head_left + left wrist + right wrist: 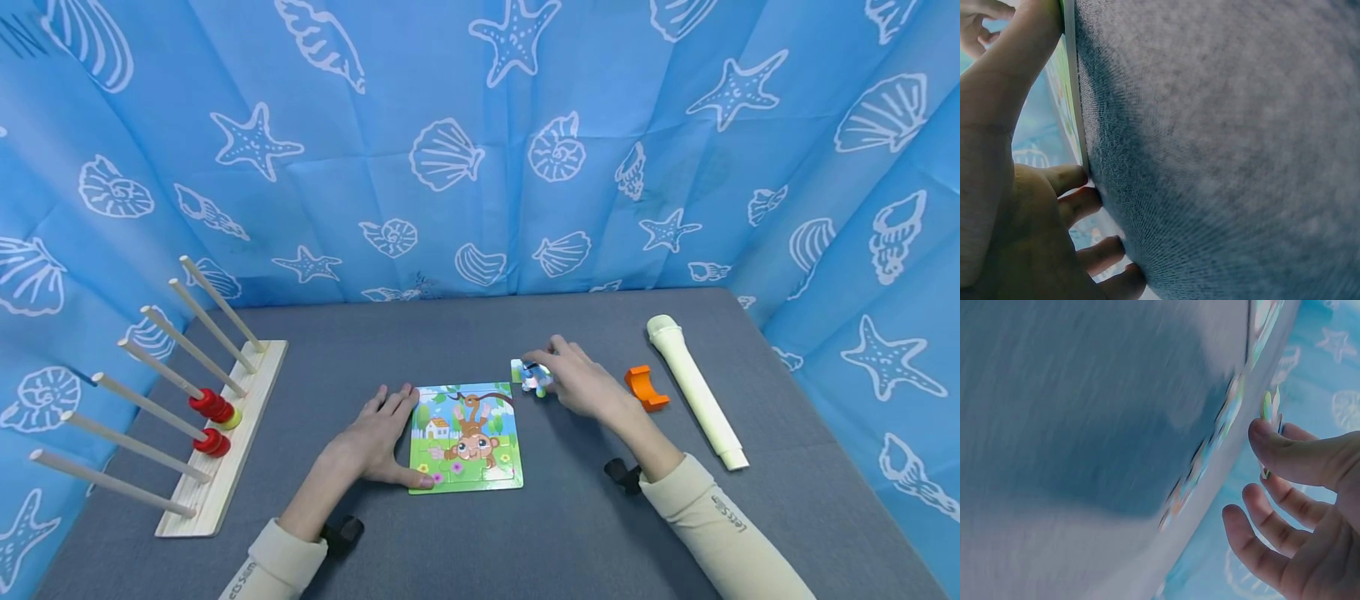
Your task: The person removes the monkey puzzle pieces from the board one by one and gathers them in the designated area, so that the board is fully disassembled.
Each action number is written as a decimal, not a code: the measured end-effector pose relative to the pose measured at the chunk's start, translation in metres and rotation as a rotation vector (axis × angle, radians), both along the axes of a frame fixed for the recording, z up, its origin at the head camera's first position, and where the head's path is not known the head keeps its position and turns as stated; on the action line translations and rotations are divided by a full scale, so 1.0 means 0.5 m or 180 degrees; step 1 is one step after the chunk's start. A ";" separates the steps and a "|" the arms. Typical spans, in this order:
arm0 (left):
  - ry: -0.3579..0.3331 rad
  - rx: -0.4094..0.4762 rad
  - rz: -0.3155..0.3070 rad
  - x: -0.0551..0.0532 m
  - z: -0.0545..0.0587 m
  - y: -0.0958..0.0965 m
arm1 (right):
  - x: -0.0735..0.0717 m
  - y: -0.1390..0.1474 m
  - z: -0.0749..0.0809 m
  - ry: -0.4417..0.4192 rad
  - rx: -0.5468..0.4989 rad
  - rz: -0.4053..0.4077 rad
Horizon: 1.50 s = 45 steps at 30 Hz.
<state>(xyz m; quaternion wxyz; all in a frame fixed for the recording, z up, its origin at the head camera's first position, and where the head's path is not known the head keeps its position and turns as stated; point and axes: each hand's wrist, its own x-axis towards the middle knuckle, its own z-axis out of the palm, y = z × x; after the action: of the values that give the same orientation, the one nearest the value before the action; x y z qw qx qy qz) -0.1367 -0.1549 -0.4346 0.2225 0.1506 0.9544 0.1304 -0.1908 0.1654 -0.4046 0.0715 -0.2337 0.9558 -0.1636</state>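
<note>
A square jigsaw puzzle (468, 437) with a monkey picture lies on the grey table. My left hand (378, 442) rests beside its left edge, fingers spread, thumb at the near corner and index fingertip by the far corner. In the left wrist view, the puzzle's edge (1075, 94) runs between thumb and index finger. My right hand (573, 375) is just past the far right corner. It pinches a puzzle piece (1267, 409) between thumb and fingers, above the table. Several loose pieces (1213, 440) show below it in the right wrist view.
At the left stands a wooden peg rack (247, 417) with red and yellow beads on some pegs. An orange arched block (647, 390) and a cream microphone-shaped toy (701, 396) lie right of my right hand. A blue shell-print curtain (450, 208) hangs behind the table.
</note>
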 end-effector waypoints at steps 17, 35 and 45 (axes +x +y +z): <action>0.0003 -0.0017 -0.0009 0.001 -0.001 -0.001 | -0.042 0.142 0.007 -0.0082 0.0299 -0.0341; -0.0009 -0.0031 0.0034 0.001 -0.005 0.000 | -0.054 0.143 -0.013 -0.0272 0.0436 -0.0435; -0.0026 -0.0070 0.0027 0.000 -0.004 0.001 | -0.054 0.139 -0.024 -0.0229 0.0479 -0.0499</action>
<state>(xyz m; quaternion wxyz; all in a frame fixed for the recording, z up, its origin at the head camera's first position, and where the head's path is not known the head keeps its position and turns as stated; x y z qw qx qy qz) -0.1367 -0.1543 -0.4364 0.2276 0.1435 0.9554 0.1214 -0.2180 0.2347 -0.4164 0.1101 -0.1462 0.9775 -0.1047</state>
